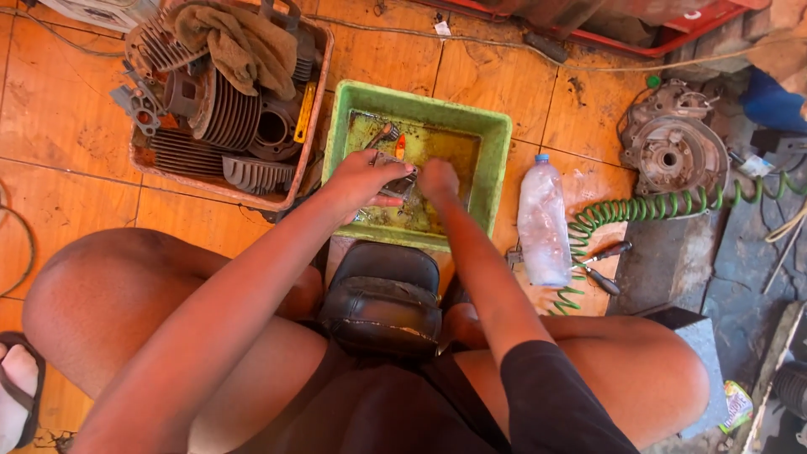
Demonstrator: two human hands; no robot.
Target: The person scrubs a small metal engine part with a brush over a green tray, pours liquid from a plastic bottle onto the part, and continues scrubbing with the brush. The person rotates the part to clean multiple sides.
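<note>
Head view looks straight down past my knees at a green plastic tub (496, 160) sitting on the orange tiled floor (76, 126). Both my hands are over the tub's middle. My left hand (363, 181) has its fingers (388, 200) curled shut around a small grey metal part (401, 179), holding it just above the murky yellowish liquid in the tub. My right hand (438, 179) is touching the same part from the other side; its fingers are folded down and hidden behind the knuckles, so I cannot tell how tightly they grip or whether they hold anything of their own. A brush with an orange patch (395, 139) lies in the liquid just beyond my hands.

Left of the tub, touching its rim, is a reddish crate (315, 92) packed with finned engine cylinders (227, 113) and a brown rag (244, 42) draped across the top. Right of the tub a clear plastic bottle with a blue cap (543, 223) stands on the tiles, and near it a green coiled air hose (656, 206) runs toward a round metal engine cover (672, 151). A black padded seat (382, 298) shows between my thighs.
</note>
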